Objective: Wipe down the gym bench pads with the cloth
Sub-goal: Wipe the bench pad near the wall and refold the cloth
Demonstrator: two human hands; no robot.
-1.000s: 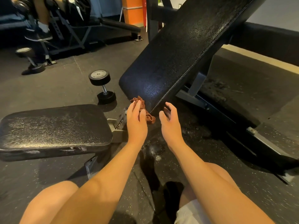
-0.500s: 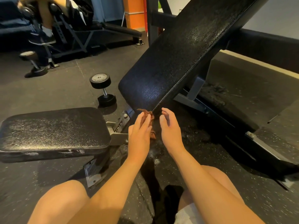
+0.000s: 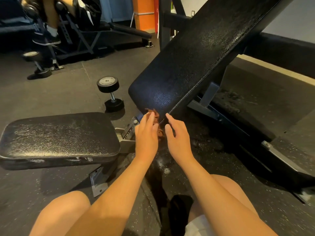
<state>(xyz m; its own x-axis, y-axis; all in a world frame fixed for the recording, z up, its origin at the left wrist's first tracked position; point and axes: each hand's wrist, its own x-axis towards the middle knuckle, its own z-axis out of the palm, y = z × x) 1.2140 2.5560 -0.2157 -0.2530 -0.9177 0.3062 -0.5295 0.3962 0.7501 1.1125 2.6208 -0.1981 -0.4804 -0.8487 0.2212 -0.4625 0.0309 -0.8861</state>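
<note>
At the far left the flat seat pad [image 3: 58,135] lies level, its black cover scuffed and shiny. Behind it, on the dark rubber floor [image 3: 68,82], a small dumbbell [image 3: 110,94] stands tilted on one end, well apart from the hands. A grey metal bracket [image 3: 125,133] joins the seat pad to the rest of the bench, and the left hand [image 3: 146,133] hovers just over it.

The left hand's fingers lie nearly straight, laid flat over the rust-brown cloth [image 3: 156,114] without curling round it. The cloth is bunched at the bottom end of the slanted back pad [image 3: 196,57]. Part of it shows past the fingertips and part hangs down between the two hands.

Just to the right, the right hand [image 3: 177,135] is loose and holds nothing. Its fingers are slightly bent and the forefinger tip reaches up to the stitched lower edge of the back pad.

The back pad rises steeply up and to the right, carried on a grey steel frame [image 3: 208,97]. The person's bare knees show along the bottom.
</note>
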